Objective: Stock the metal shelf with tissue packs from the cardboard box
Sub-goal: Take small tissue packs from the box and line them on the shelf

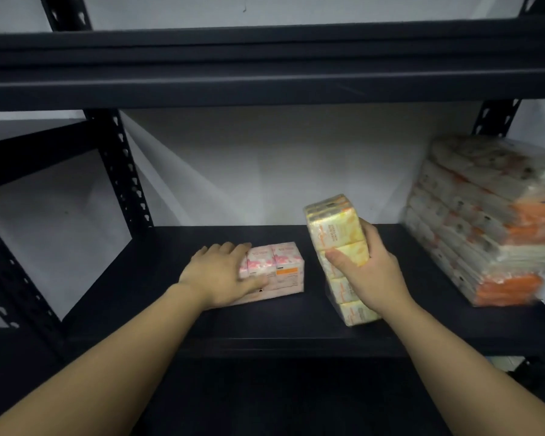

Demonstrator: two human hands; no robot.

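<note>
Right now our right hand grips the yellow pack upright, long axis vertical, lower end on the metal shelf; our left hand, fingers spread, rests on the pink pack lying flat just left

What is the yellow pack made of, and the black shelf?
The yellow pack looks wrapped in thin, shiny plastic film: light glints on it, probably over soft paper tissues. The black shelf looks like painted metal with a matte finish; its posts have punched holes.
</note>
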